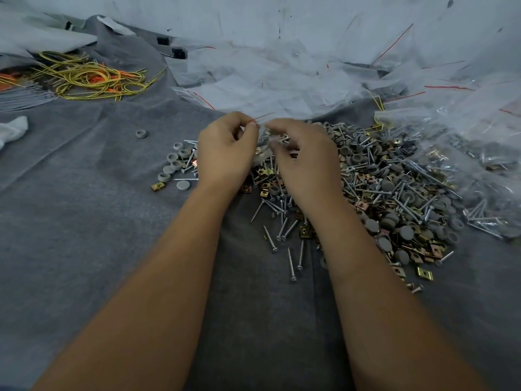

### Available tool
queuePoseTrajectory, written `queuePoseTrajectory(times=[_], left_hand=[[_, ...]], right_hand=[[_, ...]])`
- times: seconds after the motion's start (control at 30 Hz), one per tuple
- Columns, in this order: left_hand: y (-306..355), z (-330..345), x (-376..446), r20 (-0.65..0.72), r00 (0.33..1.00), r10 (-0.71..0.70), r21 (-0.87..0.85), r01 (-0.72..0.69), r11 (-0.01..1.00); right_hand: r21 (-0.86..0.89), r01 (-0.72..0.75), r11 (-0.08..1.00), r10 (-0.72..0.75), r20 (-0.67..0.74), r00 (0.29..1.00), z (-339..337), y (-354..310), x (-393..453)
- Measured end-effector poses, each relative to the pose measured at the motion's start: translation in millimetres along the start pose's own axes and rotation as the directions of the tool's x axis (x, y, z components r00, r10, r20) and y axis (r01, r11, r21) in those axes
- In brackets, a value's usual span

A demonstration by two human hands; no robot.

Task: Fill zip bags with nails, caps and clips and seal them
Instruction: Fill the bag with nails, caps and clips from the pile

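surroundings: a grey cloth [84,221] covers the desk; yellow cords [93,77] with orange bits lie tangled at the far left, a white rag [12,129] sits at the left edge, and a drift of empty zip bags [282,80] with red seal lines spreads across the back.
in the way: both forearms cross the near half of the cloth and hide part of the pile; the hands cover most of the bag they hold.
pile: nails [284,221], grey caps [406,232] and brass clips [424,273] lie mixed to the right of centre, nails pointing every way; a few caps sit apart to the left.
filled bags: a heap of filled bags [485,176] lies at the right edge.
zip bag: zip bag [265,145] is held between the hands above the pile's far left edge, its red seal line uppermost and running roughly left to right.
left hand: left hand [225,153] has fingers curled, pinching the bag's top edge.
right hand: right hand [304,156] is curled too, gripping the same edge just beside the left.
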State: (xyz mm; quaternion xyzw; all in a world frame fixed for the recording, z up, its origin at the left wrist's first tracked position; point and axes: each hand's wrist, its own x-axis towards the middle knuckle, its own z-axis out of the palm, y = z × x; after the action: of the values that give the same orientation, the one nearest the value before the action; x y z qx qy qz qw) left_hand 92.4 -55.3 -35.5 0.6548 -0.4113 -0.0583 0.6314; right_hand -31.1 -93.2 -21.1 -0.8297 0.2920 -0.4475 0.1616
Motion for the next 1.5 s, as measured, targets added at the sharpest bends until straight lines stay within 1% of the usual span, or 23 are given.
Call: queuePoseTrajectory(times=[0.07,0.1,0.13,0.17,0.2,0.23,0.27,0.3,0.33,0.37,0.4,0.57,0.8,0.97,1.07,1.13,1.2,1.27,1.3,1.4,1.5], left_hand=[[0,0,1,-0.038,0.998,-0.042,-0.04,0.04,0.998],[-1,0,2,-0.052,0.997,-0.059,-0.056,0.056,0.997],[-1,0,2,-0.063,0.996,-0.069,-0.064,0.065,0.996],[-1,0,3,-0.069,0.995,-0.073,-0.065,0.069,0.995],[-1,0,3,-0.072,0.995,-0.075,-0.062,0.071,0.996],[0,0,3,-0.073,0.994,-0.077,-0.059,0.073,0.996],[0,0,3,-0.072,0.994,-0.078,-0.057,0.074,0.996],[0,0,3,-0.07,0.995,-0.077,-0.057,0.073,0.996],[0,0,2,-0.068,0.995,-0.075,-0.056,0.071,0.996],[0,0,2,-0.066,0.995,-0.073,-0.054,0.07,0.996],[0,0,2,-0.067,0.995,-0.072,-0.053,0.069,0.996],[0,0,3,-0.067,0.995,-0.079,-0.056,0.075,0.996],[1,0,1,-0.061,0.995,-0.082,-0.048,0.079,0.996],[3,-1,1,-0.054,0.995,-0.079,-0.042,0.077,0.996],[3,-1,1,-0.036,0.997,-0.074,-0.037,0.073,0.997],[4,0,-1,0.01,0.999,-0.053,-0.051,0.053,0.997],[5,1,-3,0.057,0.998,-0.024,-0.055,0.027,0.998],[7,1,-4,0.079,0.997,-0.009,-0.052,0.013,0.999],[7,1,-4,0.079,0.997,-0.012,-0.052,0.016,0.999],[6,0,-3,0.047,0.998,-0.042,-0.051,0.044,0.998],[6,-1,0,-0.003,0.997,-0.074,-0.076,0.073,0.994]], right_hand=[[0.055,-0.062,0.997,0.066,-0.079,0.995,-3,0,1],[0.056,-0.114,0.992,0.119,-0.104,0.987,-4,1,1],[0.032,-0.17,0.985,0.173,-0.107,0.979,-6,3,2],[-0.012,-0.22,0.975,0.218,-0.078,0.973,-7,4,2],[-0.072,-0.25,0.966,0.25,-0.013,0.968,-8,7,2],[-0.149,-0.252,0.956,0.267,0.084,0.96,-8,9,2],[-0.242,-0.228,0.943,0.279,0.201,0.939,-8,10,2],[-0.34,-0.185,0.922,0.296,0.312,0.903,-7,9,1],[-0.419,-0.137,0.897,0.314,0.389,0.866,-6,8,1],[-0.463,-0.105,0.88,0.324,0.426,0.845,-6,8,1],[-0.473,-0.092,0.876,0.322,0.432,0.842,-5,9,1],[-0.372,-0.151,0.916,0.285,0.335,0.898,-9,10,2],[-0.303,-0.162,0.939,0.242,0.249,0.938,-7,13,2],[-0.144,-0.222,0.964,0.237,0.102,0.966,-9,11,3],[-0.064,-0.208,0.976,0.207,-0.024,0.978,-11,6,4],[0.01,-0.175,0.985,0.175,-0.084,0.981,-11,3,4],[-0.027,-0.121,0.992,0.118,-0.08,0.99,-9,1,3],[-0.103,-0.072,0.992,0.069,-0.029,0.997,-5,3,3],[-0.114,-0.063,0.991,0.064,0.0,0.998,-3,4,3],[-0.047,-0.096,0.994,0.098,0.042,0.994,-1,4,2],[-0.004,-0.153,0.988,0.153,-0.028,0.988,-4,4,2]])
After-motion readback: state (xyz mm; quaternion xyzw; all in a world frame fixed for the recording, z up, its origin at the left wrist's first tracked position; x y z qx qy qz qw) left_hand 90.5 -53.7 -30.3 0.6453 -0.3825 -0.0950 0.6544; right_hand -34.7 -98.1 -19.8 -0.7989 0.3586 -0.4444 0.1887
